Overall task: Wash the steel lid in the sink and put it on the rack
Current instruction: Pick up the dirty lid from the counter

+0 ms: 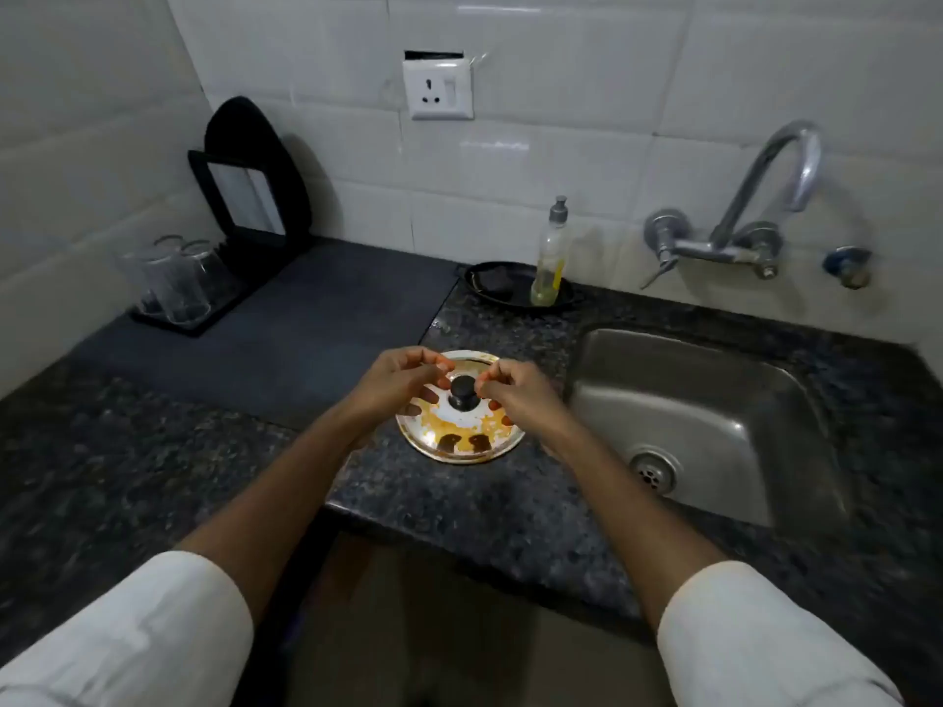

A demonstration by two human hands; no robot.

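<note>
I see the steel lid (459, 431) lying flat on the dark desk (485, 507), just left of the sink (714, 400), smeared orange-brown around its black knob (463, 391). My left hand (395, 385) and right hand (520, 392) hover over it, fingers (439, 367) curled but seemingly gripping nothing. The black rack (245, 216) stands well apart at back left.

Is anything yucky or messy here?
Yes. The steel lid lying on the counter beside the sink has orange-yellow food smears and dark spots around its black knob. Both hands hover over it. The sink looks bare and dry.
</note>
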